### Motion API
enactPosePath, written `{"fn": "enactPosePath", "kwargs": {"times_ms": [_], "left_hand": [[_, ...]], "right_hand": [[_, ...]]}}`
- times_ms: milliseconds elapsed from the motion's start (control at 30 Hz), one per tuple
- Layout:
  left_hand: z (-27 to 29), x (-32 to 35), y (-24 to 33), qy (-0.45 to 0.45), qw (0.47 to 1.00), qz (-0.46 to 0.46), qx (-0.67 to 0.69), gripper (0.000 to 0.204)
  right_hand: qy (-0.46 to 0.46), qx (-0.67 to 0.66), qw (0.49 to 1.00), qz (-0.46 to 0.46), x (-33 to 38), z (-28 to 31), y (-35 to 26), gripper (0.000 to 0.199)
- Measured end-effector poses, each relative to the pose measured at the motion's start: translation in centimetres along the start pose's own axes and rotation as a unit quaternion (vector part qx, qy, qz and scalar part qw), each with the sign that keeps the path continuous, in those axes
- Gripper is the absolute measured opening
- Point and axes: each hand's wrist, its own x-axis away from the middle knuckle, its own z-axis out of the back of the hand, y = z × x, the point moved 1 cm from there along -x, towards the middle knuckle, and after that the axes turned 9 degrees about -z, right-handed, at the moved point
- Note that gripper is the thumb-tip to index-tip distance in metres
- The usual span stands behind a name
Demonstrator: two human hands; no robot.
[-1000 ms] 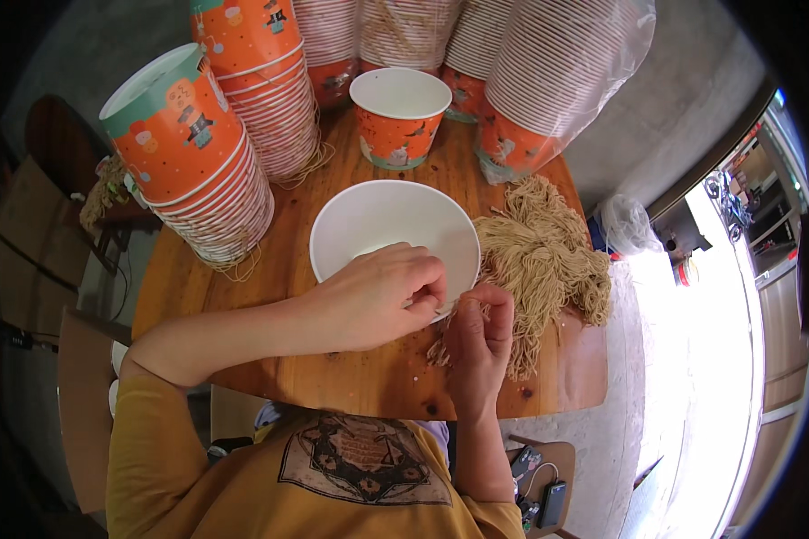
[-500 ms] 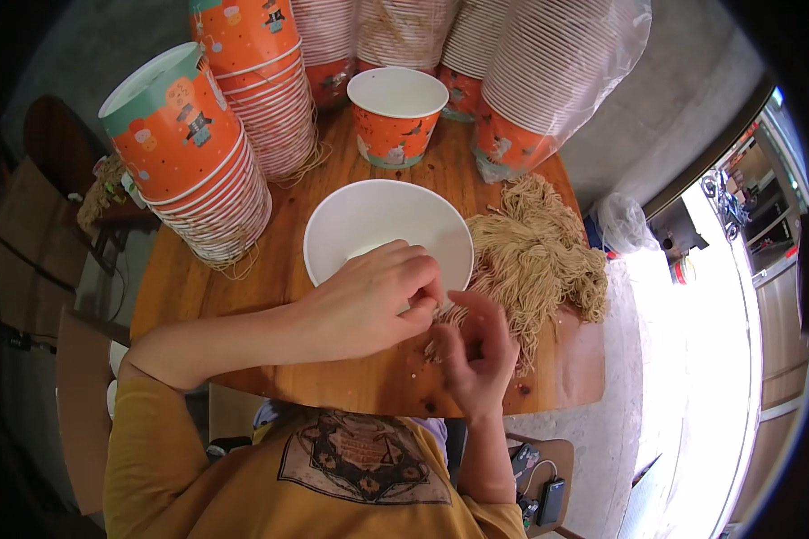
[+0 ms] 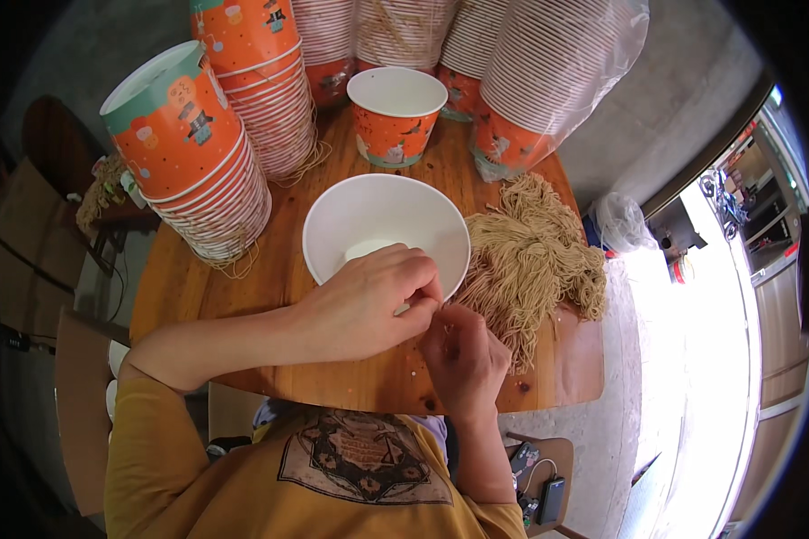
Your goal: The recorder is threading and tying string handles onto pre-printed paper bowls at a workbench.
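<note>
A paper bucket [image 3: 382, 211] with a white inside stands in front of me, its mouth facing up. My left hand [image 3: 368, 301] reaches over its near rim, fingers curled in a pinch. Just right of it, by the rim, my right hand [image 3: 466, 359] has thumb and fingers drawn together, fingertips meeting those of the left. Whatever is between the fingertips is too small and hidden to make out. Beside the bucket, close to my right hand, lies a loose heap of tan string [image 3: 535, 260].
Orange paper buckets [image 3: 189, 153] are stacked at the left, with thin string loops hanging at the stacks' lower ends. One upright orange bucket [image 3: 395, 130] stands behind the white-lined one. Plastic-wrapped stacks [image 3: 548, 67] line the back of the wooden table [image 3: 283, 377].
My right hand has closed from a wider finger spread into a pinch and moved slightly left, against the left fingertips. The bucket has shifted very slightly; the left hand stays almost in place.
</note>
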Motion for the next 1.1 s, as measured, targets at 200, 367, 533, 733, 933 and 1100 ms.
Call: {"fn": "enactPosePath", "kwargs": {"times_ms": [200, 367, 533, 733, 933, 1100], "left_hand": [[1.1, -0.2, -0.5, 0.084, 0.989, -0.064, -0.106, 0.013], [1.2, 0.8, 0.4, 0.006, 0.999, -0.009, -0.051, 0.024], [1.0, 2.4, -0.2, -0.011, 0.987, -0.096, -0.132, 0.025], [2.4, 4.3, -1.2, 0.007, 0.975, -0.097, -0.198, 0.021], [4.2, 5.3, -1.8, 0.016, 0.974, -0.091, -0.208, 0.018], [4.4, 4.0, -1.1, 0.031, 0.997, 0.038, -0.067, 0.011]], "right_hand": [[-0.100, -0.113, 0.979, -0.140, 0.4, 0.6, 0.1, 0.013], [-0.238, -0.212, 0.918, -0.235, -1.2, 3.1, 0.7, 0.010], [-0.388, -0.230, 0.861, -0.234, -4.6, 5.8, 1.0, 0.007], [-0.338, -0.065, 0.939, -0.006, -8.8, 5.6, -1.0, 0.010], [-0.289, 0.035, 0.953, 0.082, -10.2, 0.7, -0.9, 0.010], [-0.250, 0.032, 0.964, 0.085, -10.0, -3.3, -1.0, 0.015]]}}
